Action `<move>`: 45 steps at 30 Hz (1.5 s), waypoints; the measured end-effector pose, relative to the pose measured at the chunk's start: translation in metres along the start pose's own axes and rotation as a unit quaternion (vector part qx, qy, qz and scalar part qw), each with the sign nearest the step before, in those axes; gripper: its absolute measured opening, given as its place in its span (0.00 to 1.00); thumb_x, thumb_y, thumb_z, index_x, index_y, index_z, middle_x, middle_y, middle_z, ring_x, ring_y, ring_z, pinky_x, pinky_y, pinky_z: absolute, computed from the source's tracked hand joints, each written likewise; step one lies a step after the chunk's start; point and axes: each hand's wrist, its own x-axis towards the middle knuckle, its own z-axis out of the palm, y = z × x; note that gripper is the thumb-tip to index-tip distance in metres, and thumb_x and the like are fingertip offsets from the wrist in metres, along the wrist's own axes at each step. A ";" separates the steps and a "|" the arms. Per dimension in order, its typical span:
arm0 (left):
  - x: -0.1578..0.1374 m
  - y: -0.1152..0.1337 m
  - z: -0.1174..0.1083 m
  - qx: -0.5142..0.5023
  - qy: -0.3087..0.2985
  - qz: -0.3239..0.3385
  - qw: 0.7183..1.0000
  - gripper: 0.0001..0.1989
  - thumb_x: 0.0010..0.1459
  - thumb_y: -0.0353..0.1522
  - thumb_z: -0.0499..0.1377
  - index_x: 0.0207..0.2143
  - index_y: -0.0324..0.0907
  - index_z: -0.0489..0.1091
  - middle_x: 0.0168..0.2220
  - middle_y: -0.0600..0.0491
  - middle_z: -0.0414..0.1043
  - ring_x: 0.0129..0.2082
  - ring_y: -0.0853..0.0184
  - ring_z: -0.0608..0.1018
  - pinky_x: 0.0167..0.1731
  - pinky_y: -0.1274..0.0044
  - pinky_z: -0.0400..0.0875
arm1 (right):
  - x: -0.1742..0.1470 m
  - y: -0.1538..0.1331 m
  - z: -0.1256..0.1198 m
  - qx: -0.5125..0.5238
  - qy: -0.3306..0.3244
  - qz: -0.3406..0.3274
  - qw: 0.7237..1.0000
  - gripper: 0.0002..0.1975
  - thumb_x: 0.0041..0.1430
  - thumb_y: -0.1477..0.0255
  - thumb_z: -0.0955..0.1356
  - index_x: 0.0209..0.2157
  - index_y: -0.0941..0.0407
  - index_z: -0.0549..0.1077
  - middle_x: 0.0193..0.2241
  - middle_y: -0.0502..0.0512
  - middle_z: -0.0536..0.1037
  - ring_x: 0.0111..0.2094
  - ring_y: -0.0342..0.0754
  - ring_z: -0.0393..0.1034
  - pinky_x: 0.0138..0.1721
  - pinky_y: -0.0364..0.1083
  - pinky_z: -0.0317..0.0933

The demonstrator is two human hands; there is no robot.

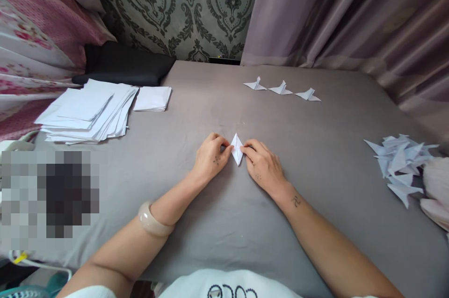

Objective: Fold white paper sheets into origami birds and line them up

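A small white paper folded into a diamond shape (237, 150) is between my hands, near the middle of the grey-covered surface. My left hand (213, 154) pinches its left corner between thumb and fingers. On the opposite corner, my right hand (263, 162) has its thumb and fingertips closed in the same way. A crease runs down the middle of the diamond, and its points face away from me and toward me. The fingertips cover its two side corners.
Left stand a pile of white paper sheets (84, 113) and a smaller paper stack (152, 98), with a black cushion-like item (122, 61) behind. Three folded paper birds (280, 88) line the back right. A heap of folded white paper pieces (401, 160) lies far right on the grey cloth (336, 148).
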 end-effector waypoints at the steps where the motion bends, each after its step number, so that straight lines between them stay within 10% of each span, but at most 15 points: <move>1: 0.001 0.000 0.001 0.002 -0.004 0.003 1.000 0.07 0.57 0.33 0.57 0.31 0.40 0.73 0.37 0.50 0.70 0.30 0.68 0.72 0.32 0.75 0.66 | 0.000 0.001 0.001 0.014 0.006 0.006 1.000 0.17 0.60 0.80 0.60 0.42 0.51 0.75 0.44 0.55 0.75 0.44 0.49 0.68 0.36 0.45 0.62; 14: 0.005 -0.001 0.000 -0.165 -0.047 -0.017 0.985 0.08 0.57 0.35 0.57 0.30 0.38 0.71 0.24 0.55 0.67 0.22 0.73 0.66 0.24 0.80 0.59 | 0.010 0.009 0.010 0.252 0.115 0.148 0.950 0.13 0.58 0.71 0.63 0.43 0.55 0.73 0.39 0.56 0.78 0.36 0.46 0.73 0.41 0.47 0.66; 35: 0.006 0.010 -0.002 -0.462 -0.069 -0.105 0.878 0.15 0.48 0.39 0.66 0.34 0.38 0.71 0.31 0.53 0.73 0.31 0.71 0.74 0.36 0.78 0.68 | 0.019 0.001 -0.003 0.613 -0.012 0.237 0.754 0.15 0.47 0.62 0.73 0.35 0.56 0.74 0.30 0.51 0.78 0.29 0.42 0.71 0.25 0.40 0.59; 39: 0.004 0.012 -0.004 -0.448 -0.070 -0.076 0.888 0.12 0.50 0.39 0.64 0.31 0.38 0.71 0.29 0.54 0.72 0.29 0.71 0.73 0.34 0.78 0.66 | 0.017 0.000 0.000 0.595 -0.024 0.203 0.777 0.14 0.49 0.61 0.71 0.34 0.55 0.73 0.31 0.52 0.77 0.32 0.45 0.71 0.28 0.42 0.62; 45: 0.000 0.007 -0.005 -0.179 0.030 0.129 0.975 0.06 0.59 0.33 0.57 0.32 0.40 0.71 0.31 0.52 0.71 0.32 0.69 0.72 0.36 0.76 0.65 | 0.014 0.000 0.001 0.372 0.109 0.082 0.918 0.18 0.53 0.67 0.70 0.47 0.50 0.71 0.44 0.54 0.72 0.39 0.45 0.69 0.40 0.46 0.66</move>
